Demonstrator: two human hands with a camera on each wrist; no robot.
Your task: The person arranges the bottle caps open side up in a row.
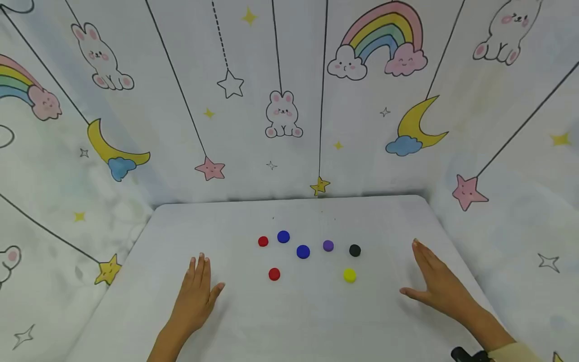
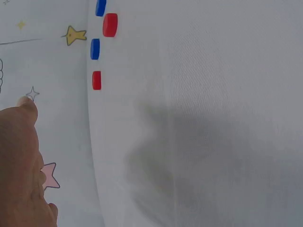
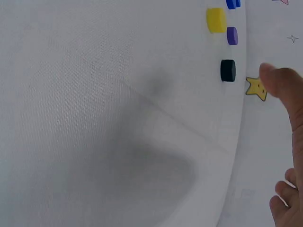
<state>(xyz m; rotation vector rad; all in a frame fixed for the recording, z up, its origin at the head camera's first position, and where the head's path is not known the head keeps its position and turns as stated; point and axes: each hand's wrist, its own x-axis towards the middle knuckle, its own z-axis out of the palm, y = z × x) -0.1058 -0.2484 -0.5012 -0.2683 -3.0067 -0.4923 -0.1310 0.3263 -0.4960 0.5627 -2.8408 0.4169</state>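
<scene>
Left hand (image 1: 194,299) and right hand (image 1: 441,286) were wide, thumbs out, holding nothing. Yellow disc (image 1: 350,275), black disc (image 1: 355,250) and nearer red disc (image 1: 274,274) lay between them on white counter (image 1: 307,322). All looked light, stiff; sides seemed best for pinching.

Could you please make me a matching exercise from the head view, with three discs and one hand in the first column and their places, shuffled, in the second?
Things:
1. Yellow disc
2. Left hand
3. Purple disc
4. Black disc

Places in the head view:
A. Between a blue disc and the black one
B. At the right end of the farther, five-disc row
C. In the nearer row, to the right of a red disc
D. To the left of every disc

Right pairs: 1-C, 2-D, 3-A, 4-B
</scene>
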